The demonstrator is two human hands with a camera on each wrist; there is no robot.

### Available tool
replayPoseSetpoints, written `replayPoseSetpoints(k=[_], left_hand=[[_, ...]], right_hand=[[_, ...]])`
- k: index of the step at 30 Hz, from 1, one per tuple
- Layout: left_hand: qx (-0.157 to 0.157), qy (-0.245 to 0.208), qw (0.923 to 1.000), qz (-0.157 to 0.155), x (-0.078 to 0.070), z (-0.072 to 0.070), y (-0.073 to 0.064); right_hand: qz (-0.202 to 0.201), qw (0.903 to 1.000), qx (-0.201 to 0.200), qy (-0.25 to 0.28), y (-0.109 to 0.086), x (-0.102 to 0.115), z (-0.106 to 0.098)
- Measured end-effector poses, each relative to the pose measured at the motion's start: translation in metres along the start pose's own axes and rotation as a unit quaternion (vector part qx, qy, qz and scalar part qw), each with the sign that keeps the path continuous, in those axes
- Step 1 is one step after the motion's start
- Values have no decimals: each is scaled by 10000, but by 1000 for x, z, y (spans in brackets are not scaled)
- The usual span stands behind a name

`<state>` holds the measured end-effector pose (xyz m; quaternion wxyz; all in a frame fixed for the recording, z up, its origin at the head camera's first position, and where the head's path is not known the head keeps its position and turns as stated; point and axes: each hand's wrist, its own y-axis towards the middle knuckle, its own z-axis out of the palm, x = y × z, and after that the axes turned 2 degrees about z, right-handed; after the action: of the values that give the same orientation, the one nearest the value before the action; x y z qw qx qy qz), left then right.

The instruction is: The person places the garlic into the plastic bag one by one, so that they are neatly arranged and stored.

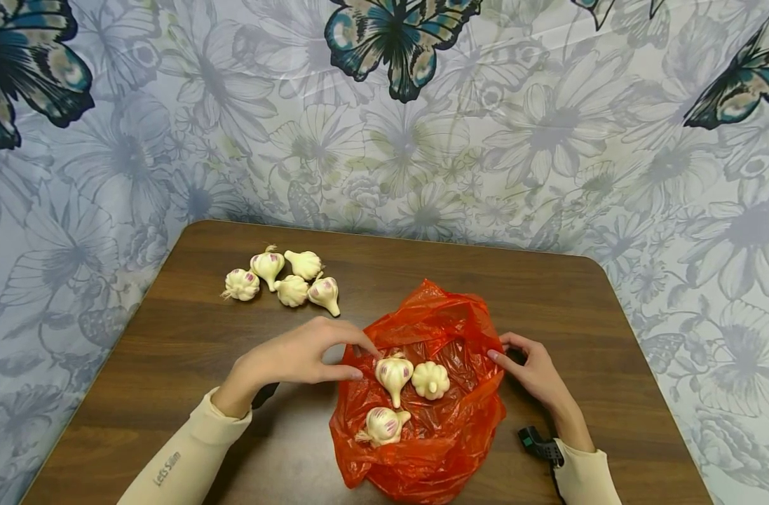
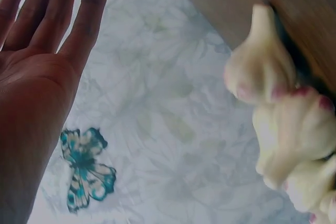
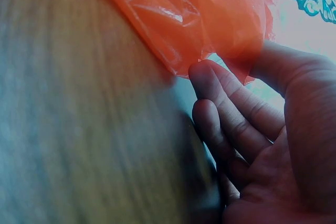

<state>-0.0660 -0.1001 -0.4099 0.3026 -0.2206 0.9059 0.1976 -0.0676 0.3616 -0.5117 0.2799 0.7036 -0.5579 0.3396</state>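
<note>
Garlic bulbs, cream streaked purple (image 1: 393, 376): three inside crumpled red plastic bag (image 1: 431, 466).
Left hand (image 1: 302, 353): thumb and fingers parted beside them, nothing gripped; right hand (image 1: 535, 375): thumb and fingers pinch bag's rim.

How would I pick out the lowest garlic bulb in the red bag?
On the brown table in the head view, find the open red bag. Inside, the garlic bulb lies below two others. Its stem points right; the upper left bulb points its stem down, the upper right bulb toward the camera.
</note>
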Motion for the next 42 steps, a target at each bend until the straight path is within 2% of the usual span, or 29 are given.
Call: replayPoseSetpoints(k=[5,12,18,24,29,35,42], left_hand=[[-364,-32,9990,-256,11,-16,-12],[-803,208,9951,-541,25,-35,-27],[-939,235,9921,-794,33,-45,-36],[-1071,-37,9873,-1174,46,-50,-46],[-1247,-6,9821,-1414,57,-56,-58],[-1492,317,9703,-1880,71,-68,-80],[-1986,561,9451,-2533,76,-81,-105]], right_hand=[[-17,10000,-14,4,1,0,0],[-25,10000,-21,11,0,1,0],[-10,10000,-52,-2,-2,1,2],[42,10000,-65,-24,-4,2,2],[19,10000,-42,-37,-5,3,2],[23,10000,-3,4,-7,3,2],[46,10000,-5,52,-10,3,1]])
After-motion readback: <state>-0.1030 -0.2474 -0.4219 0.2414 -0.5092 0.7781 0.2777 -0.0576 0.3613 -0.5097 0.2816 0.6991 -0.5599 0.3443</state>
